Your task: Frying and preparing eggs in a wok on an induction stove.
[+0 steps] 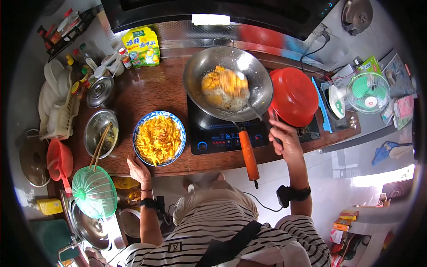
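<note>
In the head view my right hand (286, 139) grips the dark handle of a metal cooking utensil (256, 111), whose blurred head is among yellow-orange food (230, 81) and bubbling liquid in a steel wok (200, 103). The wok sits on a black induction cooktop (213, 133), its orange handle (248, 155) towards me. My left hand (139, 170) rests at the counter's front edge, by the lower left rim of a blue-and-white plate (182, 138) heaped with yellow shredded food (158, 140); the fingertips are partly behind the rim, so whether they grip it cannot be told.
Left stand a metal bowl (87, 133) with wooden chopsticks (100, 145), a green strainer (95, 192), a red dipper (60, 157), a metal lid (100, 91) and a dish rack (65, 116). A yellow seasoning bag (142, 46) stands behind. A red basin (295, 96) lies right of the wok.
</note>
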Demonstrator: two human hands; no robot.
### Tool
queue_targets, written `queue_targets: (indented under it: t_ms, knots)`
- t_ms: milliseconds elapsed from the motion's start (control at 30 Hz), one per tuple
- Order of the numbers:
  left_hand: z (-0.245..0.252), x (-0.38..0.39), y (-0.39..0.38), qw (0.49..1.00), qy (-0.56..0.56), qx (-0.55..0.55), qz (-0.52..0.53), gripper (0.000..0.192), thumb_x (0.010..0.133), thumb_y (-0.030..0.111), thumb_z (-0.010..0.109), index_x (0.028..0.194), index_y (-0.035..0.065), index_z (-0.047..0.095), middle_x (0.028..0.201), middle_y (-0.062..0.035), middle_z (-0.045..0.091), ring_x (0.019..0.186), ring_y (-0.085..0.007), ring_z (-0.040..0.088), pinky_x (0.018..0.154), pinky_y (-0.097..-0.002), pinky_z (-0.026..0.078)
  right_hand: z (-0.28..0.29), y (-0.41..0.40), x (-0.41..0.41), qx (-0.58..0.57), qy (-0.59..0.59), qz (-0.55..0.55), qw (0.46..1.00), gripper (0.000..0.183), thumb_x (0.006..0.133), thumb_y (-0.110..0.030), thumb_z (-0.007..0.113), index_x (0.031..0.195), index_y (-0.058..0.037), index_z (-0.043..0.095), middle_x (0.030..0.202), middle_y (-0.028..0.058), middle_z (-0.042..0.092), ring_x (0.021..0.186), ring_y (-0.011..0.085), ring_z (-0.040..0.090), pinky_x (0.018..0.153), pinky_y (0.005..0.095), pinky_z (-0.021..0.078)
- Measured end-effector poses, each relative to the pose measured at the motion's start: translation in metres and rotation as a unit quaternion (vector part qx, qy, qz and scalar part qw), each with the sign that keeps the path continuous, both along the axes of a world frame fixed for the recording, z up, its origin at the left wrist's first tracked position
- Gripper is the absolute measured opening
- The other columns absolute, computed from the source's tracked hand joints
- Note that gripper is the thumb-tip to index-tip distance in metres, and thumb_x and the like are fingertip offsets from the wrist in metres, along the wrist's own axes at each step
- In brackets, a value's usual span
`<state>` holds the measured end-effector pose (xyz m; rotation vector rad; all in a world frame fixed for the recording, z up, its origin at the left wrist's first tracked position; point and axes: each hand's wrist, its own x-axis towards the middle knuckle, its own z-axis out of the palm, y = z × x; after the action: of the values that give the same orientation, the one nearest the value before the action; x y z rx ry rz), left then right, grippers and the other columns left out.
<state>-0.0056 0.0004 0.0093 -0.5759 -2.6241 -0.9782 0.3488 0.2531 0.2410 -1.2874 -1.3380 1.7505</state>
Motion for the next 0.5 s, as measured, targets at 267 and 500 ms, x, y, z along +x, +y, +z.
queue_targets:
  t_ms: [267, 500]
  knots:
    - [0.000, -0.002, -0.003, 0.999, -0.029, -0.019, 0.013, 0.032, 0.087, 0.017, 0.046, 0.114, 0.0013, 0.045, 0.106, -0.0191, 0.055, 0.092, -0.0370, 0.055, 0.074, -0.0412, 0.045, 0.044, -0.010, 0.003, 0.091, 0.024, -0.021, 0.995, 0.038, 0.081, -0.009, 0.054, 0.118, -0.0006, 0.051, 0.068, 0.0074, 0.053, 0.036, 0.0053, 0.035, 0.030, 0.0199, 0.0289]
    - [-0.001, -0.002, 0.001, 0.999, -0.030, 0.006, -0.008, 0.032, 0.086, 0.017, 0.045, 0.115, 0.0038, 0.045, 0.107, -0.0158, 0.056, 0.092, -0.0351, 0.056, 0.072, -0.0409, 0.045, 0.032, -0.005, 0.014, 0.071, 0.030, -0.032, 0.997, 0.038, 0.081, -0.010, 0.056, 0.117, 0.0010, 0.051, 0.068, 0.0079, 0.054, 0.035, 0.0059, 0.035, 0.029, 0.0202, 0.0298]
